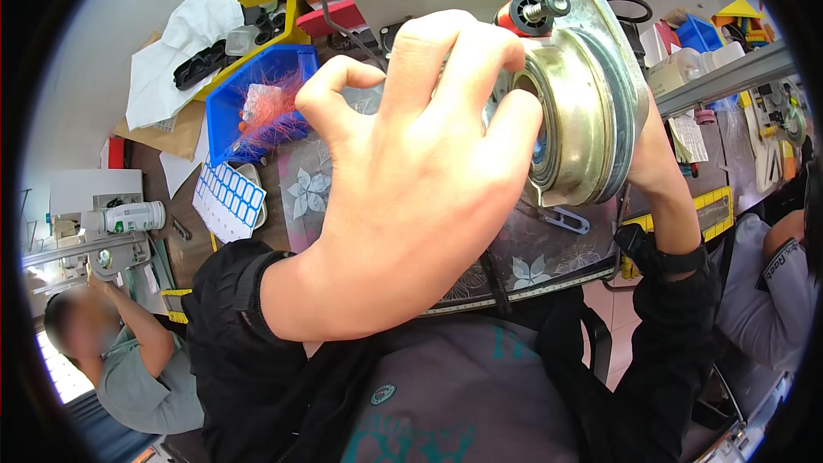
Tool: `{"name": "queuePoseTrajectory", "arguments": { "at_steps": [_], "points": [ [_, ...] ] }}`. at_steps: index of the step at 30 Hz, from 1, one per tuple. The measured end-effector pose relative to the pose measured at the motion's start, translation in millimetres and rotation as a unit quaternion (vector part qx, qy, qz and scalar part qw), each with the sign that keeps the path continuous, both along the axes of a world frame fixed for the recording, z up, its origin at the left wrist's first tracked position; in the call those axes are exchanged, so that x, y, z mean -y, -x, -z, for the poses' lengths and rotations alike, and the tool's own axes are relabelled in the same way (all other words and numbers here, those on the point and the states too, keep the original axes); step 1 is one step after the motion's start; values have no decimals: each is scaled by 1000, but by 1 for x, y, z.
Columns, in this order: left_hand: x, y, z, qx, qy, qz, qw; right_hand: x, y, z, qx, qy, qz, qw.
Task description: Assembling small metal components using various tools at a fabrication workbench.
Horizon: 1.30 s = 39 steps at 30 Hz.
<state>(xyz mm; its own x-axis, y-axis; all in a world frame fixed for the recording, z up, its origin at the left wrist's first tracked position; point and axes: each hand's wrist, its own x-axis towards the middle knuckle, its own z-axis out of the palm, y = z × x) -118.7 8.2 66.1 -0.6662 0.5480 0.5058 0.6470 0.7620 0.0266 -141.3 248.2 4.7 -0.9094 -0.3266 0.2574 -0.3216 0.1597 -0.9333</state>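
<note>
A shiny metal drum (pixel 576 116) is fixed to a grey metal plate (pixel 630 77), raised above the table. Its open side faces left and shows coiled rings inside. A red and black roller (pixel 519 15) with a bolt stands at the plate's top. My left hand (pixel 411 154) has its thumb and forefinger bent together at the drum's open side. Whatever lies between those fingertips is hidden; the outermost finger curls apart in the air. Behind the plate, my right hand (pixel 647 150) holds the assembly up, its fingers mostly hidden.
A blue bin (pixel 221 107) holds tangled red strands. A sheet of blue-edged labels (pixel 225 201) and a small slotted metal piece (pixel 566 220) lie on the table. A co-worker (pixel 129 360) sits at left; another person's grey-clothed arm (pixel 763 300) is at right.
</note>
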Motion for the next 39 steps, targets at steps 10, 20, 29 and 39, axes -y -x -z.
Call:
{"name": "queuePoseTrajectory", "arguments": {
  "at_steps": [10,20,29,39],
  "points": [
    [55,-6,-9,63,-49,66,995,-36,-34,0,41,-136,169,975],
    [103,6,50,17,-146,41,988,-23,-41,-30,-82,-210,246,943],
    [110,13,71,30,-156,43,986,-15,-32,-22,-103,-240,241,935],
    [102,8,93,126,-268,43,954,-39,-37,3,-27,-179,245,952]
  ]
}}
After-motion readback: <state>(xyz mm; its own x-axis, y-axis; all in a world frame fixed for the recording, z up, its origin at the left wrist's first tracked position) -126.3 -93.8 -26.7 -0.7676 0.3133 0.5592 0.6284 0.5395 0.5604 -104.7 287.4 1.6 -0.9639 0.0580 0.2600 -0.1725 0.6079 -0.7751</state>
